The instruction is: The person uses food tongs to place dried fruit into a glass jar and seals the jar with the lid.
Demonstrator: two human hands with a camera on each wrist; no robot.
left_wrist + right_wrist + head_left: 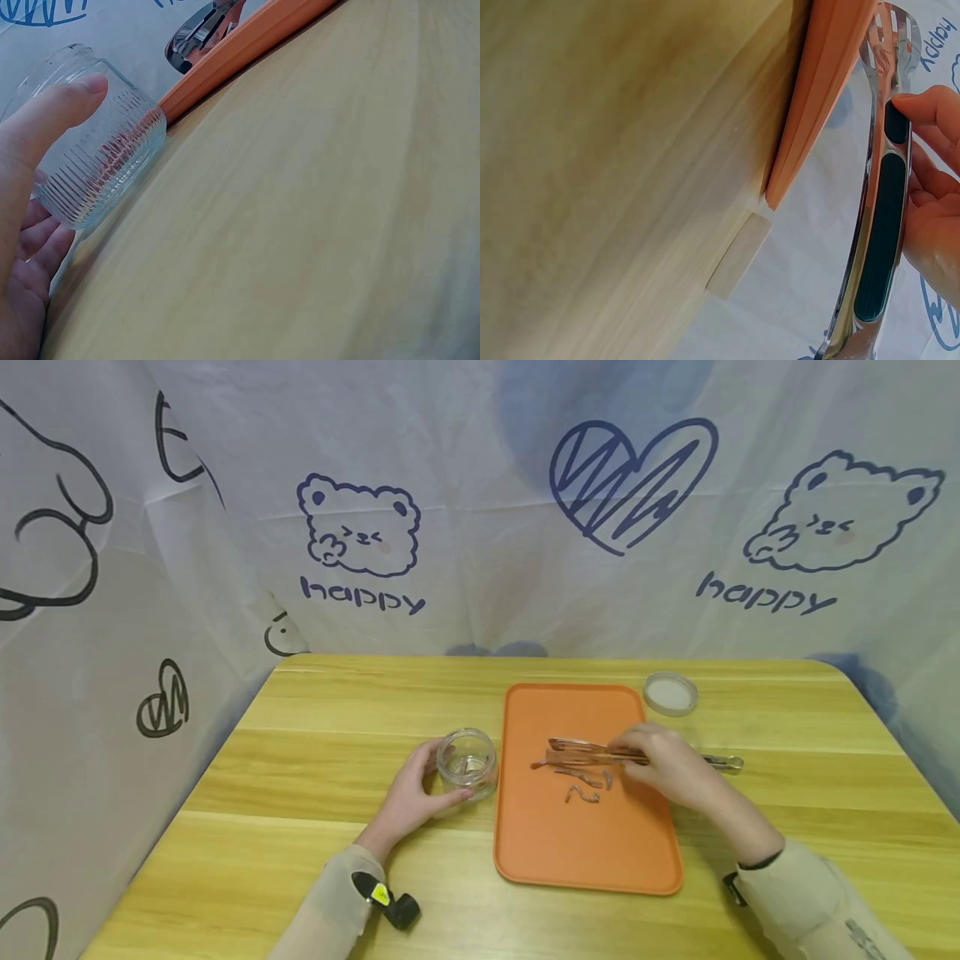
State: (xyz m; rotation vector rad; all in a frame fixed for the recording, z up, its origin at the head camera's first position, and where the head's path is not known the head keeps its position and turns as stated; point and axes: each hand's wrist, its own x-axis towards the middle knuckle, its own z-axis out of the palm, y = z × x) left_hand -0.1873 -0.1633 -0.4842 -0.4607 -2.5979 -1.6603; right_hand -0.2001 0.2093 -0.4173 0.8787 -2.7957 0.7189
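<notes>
The tongs (588,753) are shiny metal with slotted ends and dark inlays along the handle, and they lie almost parallel to the far edge of the bench (300,793), over the orange tray (585,852), their ringed tail sticking out past the tray's right edge. Just under and beside their tips, in the tray's middle, are thin brownish strips (579,774), some bent, some nearly straight. The clear glass jar (467,764), ribbed round its wall, stands upright and uncovered just beside the tray's left edge; a reddish-brown tint shows through the glass, though I can't tell how much of it is inside. As for the hands, the left hand (420,789) comes in from the near edge and holds the jar, thumb along the near side, fingers round the far side. The right hand (663,760) reaches in from the near right corner, palm down, pinching the tongs by their handle. A round, clear-rimmed lid (671,693) rests near the far edge, off the tray's far right corner.
</notes>
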